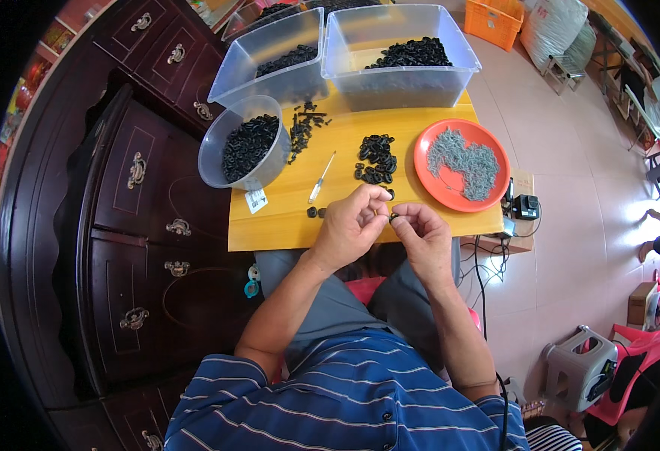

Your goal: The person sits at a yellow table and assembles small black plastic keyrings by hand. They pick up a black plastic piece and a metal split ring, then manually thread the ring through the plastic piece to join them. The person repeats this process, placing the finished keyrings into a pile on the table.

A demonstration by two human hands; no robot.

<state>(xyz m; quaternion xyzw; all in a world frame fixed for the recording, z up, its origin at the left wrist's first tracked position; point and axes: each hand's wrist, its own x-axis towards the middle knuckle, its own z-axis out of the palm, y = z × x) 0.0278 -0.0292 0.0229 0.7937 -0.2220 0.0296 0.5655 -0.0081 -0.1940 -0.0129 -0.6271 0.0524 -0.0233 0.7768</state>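
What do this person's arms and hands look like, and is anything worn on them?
Both forearms are bare from above the elbow down. The left hand and right hand wear no gloves, and no watch or ring shows. The short sleeves belong to a dark blue shirt with thin white horizontal stripes and dark buttons down the front. A thin black cable runs past the right elbow.

small black part (394, 216) pinched between both hands: too small to identify | third clear bin (270, 13) at 12 o'clock: cut by top edge | grey heap on orange plate (463, 159): pieces too fine to tell
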